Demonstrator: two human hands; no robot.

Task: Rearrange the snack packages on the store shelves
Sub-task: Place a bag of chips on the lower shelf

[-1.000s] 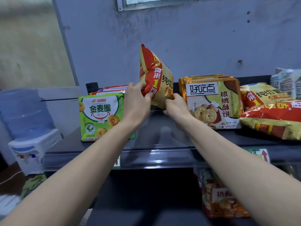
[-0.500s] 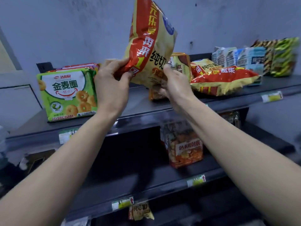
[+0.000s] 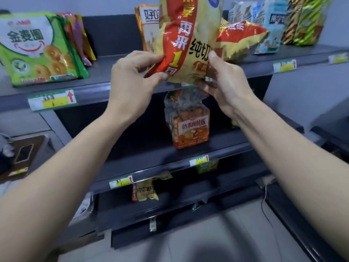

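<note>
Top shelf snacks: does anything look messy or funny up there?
Yes. Behind the held yellow-and-red chip bag, a matching crinkly bag lies flopped on its side on the dark top shelf, while the green ring-biscuit packet stands upright.

Yellow chip bag (image 3: 188, 38) front and centre, a broad red band down its left side with white characters, black characters on the yellow, a blue badge up top. Far left, a green pack (image 3: 37, 48) with a white panel and golden ring biscuits printed on it. To the right, a second bag (image 3: 239, 36) in the same red and yellow, then pale blue packs (image 3: 272, 29), then green-and-brown striped packs (image 3: 306, 21). Below, a clear bag (image 3: 187, 127) with an orange label. Shelves (image 3: 132, 87) are dark grey; the price tag (image 3: 52, 100) is green, yellow, red arrow.
</note>
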